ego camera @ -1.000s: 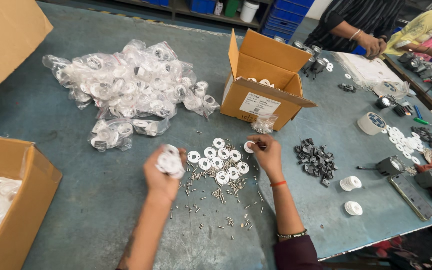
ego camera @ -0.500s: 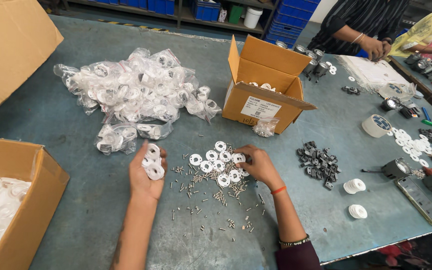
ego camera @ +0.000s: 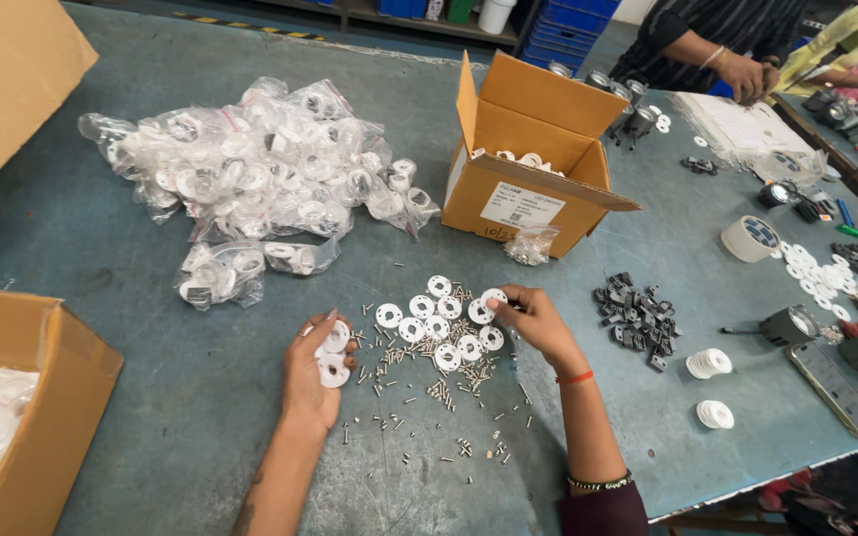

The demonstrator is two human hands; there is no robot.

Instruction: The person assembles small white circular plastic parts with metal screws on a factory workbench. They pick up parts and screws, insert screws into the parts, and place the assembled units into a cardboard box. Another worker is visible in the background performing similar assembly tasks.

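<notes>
Blue-grey surface [ego camera: 131, 298] fills the view, a heap of clear bags [ego camera: 250, 169] at 11 o'clock, an open cardboard box [ego camera: 533, 159] at 1 o'clock. Dead centre, loose white discs [ego camera: 436, 328] lie among small screws [ego camera: 419, 382] (scattered toward 6 o'clock). Left hand [ego camera: 312, 382], grip curled shut round a small stack of discs [ego camera: 332, 354]. Right hand [ego camera: 538, 323] at 3 o'clock of the cluster, fingertips pinching one disc [ego camera: 492, 299]
</notes>
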